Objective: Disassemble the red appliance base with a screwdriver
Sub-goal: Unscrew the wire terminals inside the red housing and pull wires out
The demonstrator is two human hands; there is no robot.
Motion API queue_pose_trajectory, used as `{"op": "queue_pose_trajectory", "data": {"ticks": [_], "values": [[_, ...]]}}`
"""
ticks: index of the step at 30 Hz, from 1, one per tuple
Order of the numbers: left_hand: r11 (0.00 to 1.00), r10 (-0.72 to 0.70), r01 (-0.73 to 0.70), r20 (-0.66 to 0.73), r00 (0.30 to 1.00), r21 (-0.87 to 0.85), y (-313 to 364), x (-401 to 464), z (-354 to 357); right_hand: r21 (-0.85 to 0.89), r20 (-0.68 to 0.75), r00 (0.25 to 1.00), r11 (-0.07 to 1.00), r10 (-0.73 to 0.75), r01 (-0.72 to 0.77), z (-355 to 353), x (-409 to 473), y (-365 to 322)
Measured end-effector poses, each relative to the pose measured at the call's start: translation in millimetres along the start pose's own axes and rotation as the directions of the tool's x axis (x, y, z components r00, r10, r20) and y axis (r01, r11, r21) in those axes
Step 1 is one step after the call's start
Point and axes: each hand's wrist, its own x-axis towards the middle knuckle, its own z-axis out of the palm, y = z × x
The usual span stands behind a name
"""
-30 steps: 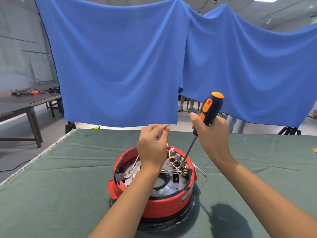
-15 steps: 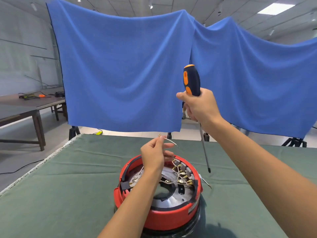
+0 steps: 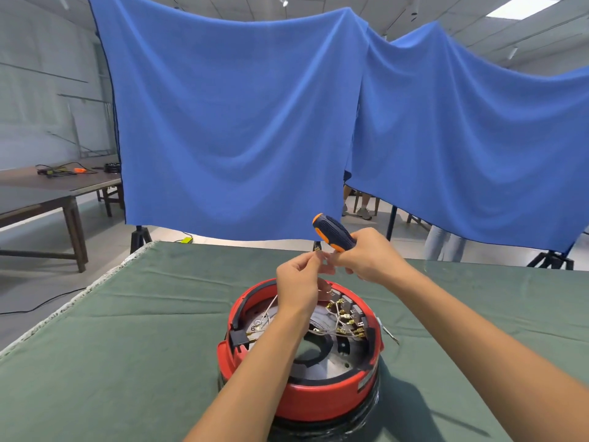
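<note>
Above the red base, the left hand pinches a wire terminal; the right hand grips the screwdriver.

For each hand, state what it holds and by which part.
The right hand grips the screwdriver by its handle. The left hand pinches a thin wire's terminal end.

My right hand, raised high half a second ago with the screwdriver upright, now sits low beside my left hand above the red appliance base. The handle tilts up-left. Both hands' fingertips meet at the small wire terminal I lifted earlier.
</note>
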Motion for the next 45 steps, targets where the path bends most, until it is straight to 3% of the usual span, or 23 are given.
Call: {"op": "queue_pose_trajectory", "data": {"ticks": [4, 6, 7, 9, 10, 14, 17, 19, 25, 31, 36, 40, 45], "values": [[0.998, -0.033, 0.028, 0.074, 0.997, 0.065, -4.0, 1.8, 1.7, 0.02, 0.018, 0.999, 0.999, -0.049, 0.049, 2.0, -4.4, 12.7], [0.976, -0.013, -0.013, 0.121, 0.993, 0.217, -9.9, -0.1, 1.6, -0.008, -0.009, 0.999, 0.999, -0.033, 0.033, 0.6, -4.6, 22.0], [0.914, 0.031, -0.089, 0.152, 0.988, 0.396, -15.1, 0.2, 1.3, -0.016, -0.019, 1.0, 1.0, -0.007, 0.006, -1.3, -4.1, 28.0], [0.652, 0.124, -0.274, 0.256, 0.959, 0.707, -26.0, -0.1, 2.1, 0.014, -0.022, 0.996, 0.996, 0.087, -0.087, -5.6, -2.7, 42.5], [0.592, 0.158, -0.334, 0.301, 0.941, 0.734, -28.3, -1.3, 3.6, 0.048, -0.019, 0.989, 0.989, 0.144, -0.143, -7.6, -2.2, 50.6], [0.622, 0.245, -0.4, 0.318, 0.916, 0.673, -28.1, -1.3, 4.6, 0.18, -0.041, 0.95, 0.938, 0.309, -0.297, -12.3, -2.0, 87.5], [0.463, 0.121, -0.31, 0.287, 0.95, 0.83, -30.2, -0.5, 3.5, 0.274, -0.027, 0.91, 0.879, 0.413, -0.39, -9.5, -1.9, 115.5], [0.415, 0.058, -0.267, 0.267, 0.962, 0.87, -31.7, -1.3, 4.4, 0.281, -0.009, 0.888, 0.853, 0.46, -0.439, -3.0, -2.6, 129.5], [0.377, 0.023, -0.272, 0.284, 0.958, 0.885, -32.9, 0.2, 5.6, 0.154, 0.033, 0.834, 0.822, 0.55, -0.548, 33.5, -1.9, 145.3], [0.387, 0.002, -0.308, 0.333, 0.943, 0.869, -36.0, 3.8, 5.3, 0.181, 0.068, 0.842, 0.823, 0.536, -0.538, 37.5, 7.9, 142.2], [0.37, 0.015, -0.33, 0.35, 0.937, 0.868, -36.2, 5.1, 6.1, 0.103, -0.046, 0.89, 0.888, 0.454, -0.448, 30.8, 8.8, 141.1], [0.369, 0.055, -0.344, 0.349, 0.935, 0.863, -35.4, 2.6, 7.1, -0.006, -0.03, 0.895, 0.896, 0.444, -0.445, 38.6, 0.1, 140.3], [0.379, 0.081, -0.366, 0.364, 0.928, 0.85, -32.1, -0.8, 7.8, -0.048, -0.239, 0.916, 0.938, 0.321, -0.342, 16.6, -9.3, 123.3]]}}
